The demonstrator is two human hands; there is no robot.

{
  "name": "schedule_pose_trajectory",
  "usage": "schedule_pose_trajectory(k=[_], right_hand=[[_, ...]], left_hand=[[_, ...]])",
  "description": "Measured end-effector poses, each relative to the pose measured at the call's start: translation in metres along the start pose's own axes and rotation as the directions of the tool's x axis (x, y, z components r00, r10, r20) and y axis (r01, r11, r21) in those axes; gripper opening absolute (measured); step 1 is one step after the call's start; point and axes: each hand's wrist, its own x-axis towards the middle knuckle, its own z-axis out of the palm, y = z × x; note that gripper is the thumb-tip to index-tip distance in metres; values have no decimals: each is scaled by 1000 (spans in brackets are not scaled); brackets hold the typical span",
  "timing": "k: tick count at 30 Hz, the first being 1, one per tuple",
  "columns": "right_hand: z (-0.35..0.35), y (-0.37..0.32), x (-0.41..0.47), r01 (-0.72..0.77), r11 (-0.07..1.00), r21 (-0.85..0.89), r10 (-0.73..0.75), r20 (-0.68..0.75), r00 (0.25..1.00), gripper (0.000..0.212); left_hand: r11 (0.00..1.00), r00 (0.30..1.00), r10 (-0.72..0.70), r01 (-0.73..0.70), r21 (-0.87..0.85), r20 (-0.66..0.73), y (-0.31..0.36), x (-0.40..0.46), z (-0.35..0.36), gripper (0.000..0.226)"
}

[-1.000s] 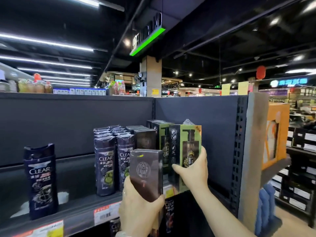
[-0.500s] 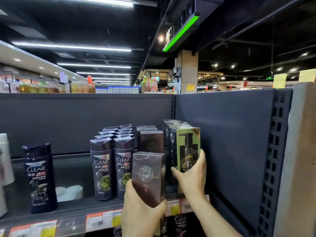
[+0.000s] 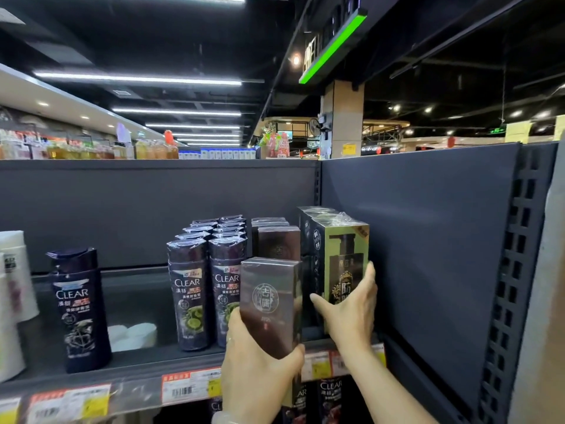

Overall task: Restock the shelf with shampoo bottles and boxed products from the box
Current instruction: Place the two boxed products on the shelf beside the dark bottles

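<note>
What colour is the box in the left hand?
Dark brown box, with a pale round emblem; head view.

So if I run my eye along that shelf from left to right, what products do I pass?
White bottle → lone dark Clear bottle → rows of Clear bottles → brown box gripped by the left hand → green box held by the right hand.

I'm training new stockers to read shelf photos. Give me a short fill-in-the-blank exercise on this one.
1. The left hand holds a ____ box.
2. The right hand grips the ____ box.
3. The lone bottle on the shelf reads ____.

Missing: brown; green; CLEAR
</note>
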Motion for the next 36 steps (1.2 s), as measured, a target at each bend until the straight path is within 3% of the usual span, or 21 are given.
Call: schedule_pose_trajectory(k=[2, 4, 8, 10, 13, 15, 18, 26, 33, 36], right_hand=[[-6, -2, -2, -14, 999, 41, 12, 50, 999, 126], [-14, -2, -9, 26, 993, 113, -27, 10, 1000, 118], [-32, -9, -29, 284, 925, 253, -245, -177, 953, 59], [-41, -17, -30, 271, 899, 345, -254, -96, 963, 29], [-51, -29, -24, 135, 894, 428, -228, 175, 958, 13], [-54, -31, -21, 17, 892, 452, -196, 353, 915, 13], [-50, -31, -18, -95, 895, 436, -136, 468, 873, 26], [-33, -37, -15, 38, 972, 232, -139, 435, 889, 31], [-19, -37, -21, 74, 980, 185, -141, 381, 914, 34], [-17, -32, -23, 22, 981, 191, -102, 418, 903, 40]], left_hand=[[999, 997, 3, -6, -34, -71, -10, -8, -2, 104], [999, 997, 44, -43, 22, -66, 0, -12, -1, 105], [998, 998, 59, -59, -2, -23, 0, -7, 8, 107], [995, 994, 101, -101, 6, -32, 9, -1, 16, 105], [987, 986, 158, -158, 7, -52, 23, 6, 18, 103], [980, 975, 197, -198, 7, -98, 26, 11, 20, 103], [979, 974, 201, -198, 35, -108, 23, 15, 22, 107], [955, 950, 296, -295, -20, 97, -2, 20, 18, 94], [963, 959, 269, -271, 12, 89, -9, 20, 17, 81], [965, 957, 253, -260, 38, 139, -9, 21, 14, 81]])
